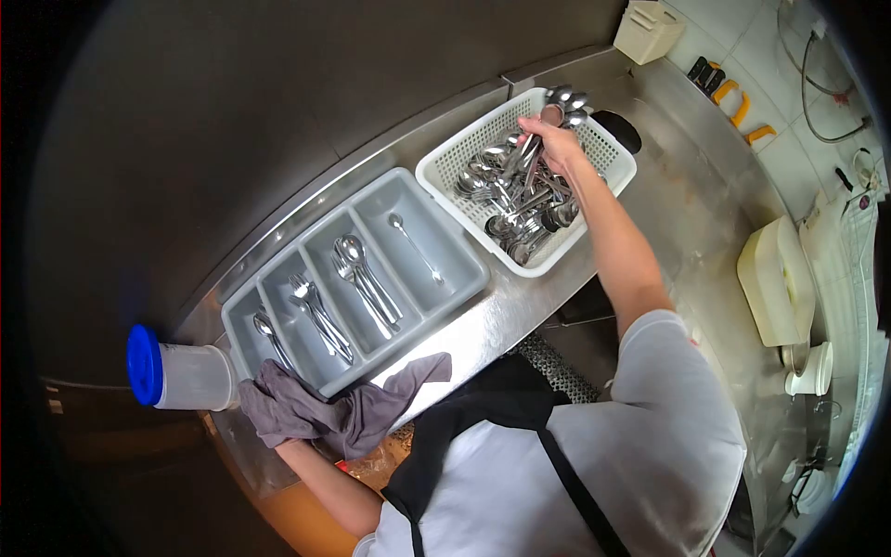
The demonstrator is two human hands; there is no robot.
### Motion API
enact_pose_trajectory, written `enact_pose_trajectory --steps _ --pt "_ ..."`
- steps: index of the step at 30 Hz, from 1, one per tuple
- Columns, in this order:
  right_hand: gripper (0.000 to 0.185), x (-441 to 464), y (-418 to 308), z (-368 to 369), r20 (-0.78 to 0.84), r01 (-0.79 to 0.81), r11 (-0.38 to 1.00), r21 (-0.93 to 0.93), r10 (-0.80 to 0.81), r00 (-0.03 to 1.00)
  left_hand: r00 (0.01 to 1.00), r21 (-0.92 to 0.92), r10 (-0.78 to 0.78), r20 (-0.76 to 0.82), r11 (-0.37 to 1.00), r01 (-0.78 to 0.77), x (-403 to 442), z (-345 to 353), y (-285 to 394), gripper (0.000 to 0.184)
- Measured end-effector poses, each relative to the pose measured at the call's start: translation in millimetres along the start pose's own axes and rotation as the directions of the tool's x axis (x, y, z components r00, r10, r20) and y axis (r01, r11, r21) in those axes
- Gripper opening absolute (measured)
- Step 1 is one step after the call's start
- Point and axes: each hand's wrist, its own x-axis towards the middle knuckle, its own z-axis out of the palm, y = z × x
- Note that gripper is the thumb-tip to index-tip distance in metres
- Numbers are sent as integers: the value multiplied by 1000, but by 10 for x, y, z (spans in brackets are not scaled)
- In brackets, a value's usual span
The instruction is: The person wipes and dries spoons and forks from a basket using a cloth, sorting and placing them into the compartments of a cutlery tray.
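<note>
My right hand (554, 147) is closed around a bunch of spoons (562, 100), their bowls pointing up and away, over a white perforated basket (436, 174) heaped with loose cutlery (520, 204). A grey-purple cloth (320, 408) covers most of my left hand (290, 443), which grips it near the front left of a grey cutlery tray (432, 297). In the tray's compartments, from left, lie a few spoons (264, 325), forks (316, 316), a mixed group of forks and spoons (362, 278), and one long thin spoon (416, 247).
A clear tub with a blue lid (195, 376) lies on its side left of the tray. The steel counter (445, 339) meets a dark wall behind. At right are a cream container (780, 283), a small cream box (648, 32) and yellow-handled tools (731, 100) by the tiles.
</note>
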Motion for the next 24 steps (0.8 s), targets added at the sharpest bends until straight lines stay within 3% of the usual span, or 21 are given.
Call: enact_pose_trajectory --steps 1,2,4,5,6,7,8,9,11,12,13,15,17,18,21,24 --pt "18 44 -58 -70 -15 42 990 -135 -45 999 1000 -303 30 1 953 -29 97 145 -230 37" --pt "18 90 -118 -139 -22 82 960 -268 -91 996 998 -577 58 -7 815 -52 276 401 -651 37" --pt "19 -38 -308 -90 -93 113 878 -466 -175 980 997 -590 60 -44 804 -75 236 348 -506 36" --pt "19 -80 -407 -51 -79 250 817 -519 -337 938 997 -333 49 -66 941 -68 133 247 -326 35" --pt "20 22 -476 -185 8 231 733 -640 -295 956 995 -45 53 -86 997 -57 46 130 -115 34" --pt "22 -32 -649 -171 88 226 629 -743 -243 966 996 -96 55 -68 993 -61 38 132 -95 33" --pt "30 -140 -775 -159 130 186 382 -905 -167 977 997 -149 58 -52 987 -66 36 138 -77 33" --pt "28 -254 -699 -121 286 312 191 -931 -149 946 997 -205 61 -37 977 -67 34 147 -60 32" --pt "27 -390 -600 -50 564 551 -192 -812 -16 826 995 -63 89 -38 994 -91 64 171 -45 31" --pt "24 -338 -426 -87 622 631 -198 -750 114 774 994 10 100 -37 995 -99 78 178 -64 30" --pt "21 -275 -194 -141 666 707 -188 -682 240 706 995 -72 88 -57 993 -92 97 218 -136 30" --pt "15 -324 81 -127 717 791 -222 -570 337 611 992 -166 65 -106 983 -83 114 276 -221 32" --pt "13 -212 491 -310 776 808 -132 -574 228 588 985 -127 50 -167 989 -72 49 182 -22 37" --pt "16 -284 486 -288 794 839 -239 -489 277 541 979 -75 43 -200 995 -59 29 129 90 41" --pt "19 -321 488 -211 824 855 -303 -420 267 500 952 -38 142 -271 987 -158 5 116 98 40" --pt "18 -380 424 -152 840 866 -264 -424 243 485 968 -41 70 -241 996 -82 -23 65 138 40"
